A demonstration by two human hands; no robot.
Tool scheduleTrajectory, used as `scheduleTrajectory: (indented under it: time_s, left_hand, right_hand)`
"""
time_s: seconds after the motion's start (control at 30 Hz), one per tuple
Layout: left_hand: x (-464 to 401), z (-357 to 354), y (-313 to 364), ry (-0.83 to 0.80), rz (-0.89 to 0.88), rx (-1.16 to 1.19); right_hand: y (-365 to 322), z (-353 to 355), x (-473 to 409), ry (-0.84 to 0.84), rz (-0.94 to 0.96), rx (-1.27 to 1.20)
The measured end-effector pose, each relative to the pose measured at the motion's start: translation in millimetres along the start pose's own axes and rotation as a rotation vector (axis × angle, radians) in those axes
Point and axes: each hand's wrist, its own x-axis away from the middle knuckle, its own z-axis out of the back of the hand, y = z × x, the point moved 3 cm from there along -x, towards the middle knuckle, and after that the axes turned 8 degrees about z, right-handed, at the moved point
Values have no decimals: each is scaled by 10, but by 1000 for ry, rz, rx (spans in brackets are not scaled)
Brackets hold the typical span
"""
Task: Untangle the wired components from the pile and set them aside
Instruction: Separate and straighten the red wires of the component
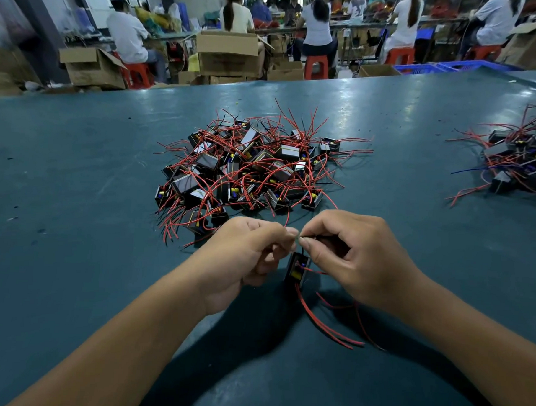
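Both hands are raised just above the green table (78, 164), near its front edge. The left hand (246, 257) has its fingers curled, thumb and forefinger pinching a thin wire. The right hand (356, 262) pinches the same wire from the opposite side, fingertips almost touching those of the left. 1 black component (297, 269) hangs just below and between the 2 hands, with red leads (323, 325) trailing down toward the table surface. The tangled pile (246, 168) of black components and red wires lies just beyond the hands at table centre. A second, smaller group (520, 164) sits well apart at the right edge. Seated workers and cardboard boxes (227, 52) occupy the background.
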Motion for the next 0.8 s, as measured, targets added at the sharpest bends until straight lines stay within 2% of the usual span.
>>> scheduleTrajectory:
  time_s: [0.2, 0.27, 0.43, 0.63, 0.8]
  left_hand:
    - [-12, 147, 65, 104, -148, -45]
    - [-13, 165, 87, 143, -230, -127]
    - [4, 54, 38, 33, -323, -449]
    - [-17, -12, 18, 32, -375, -395]
    - [-24, 99, 41, 73, -408, -589]
  right_hand:
    - [32, 16, -5, 40, -60, -79]
    - [39, 17, -4, 41, -76, -98]
    - [89, 8, 13, 49, -154, -187]
    - [129, 0, 16, 56, -213, -276]
    - [185, -11, 27, 36, -256, -321]
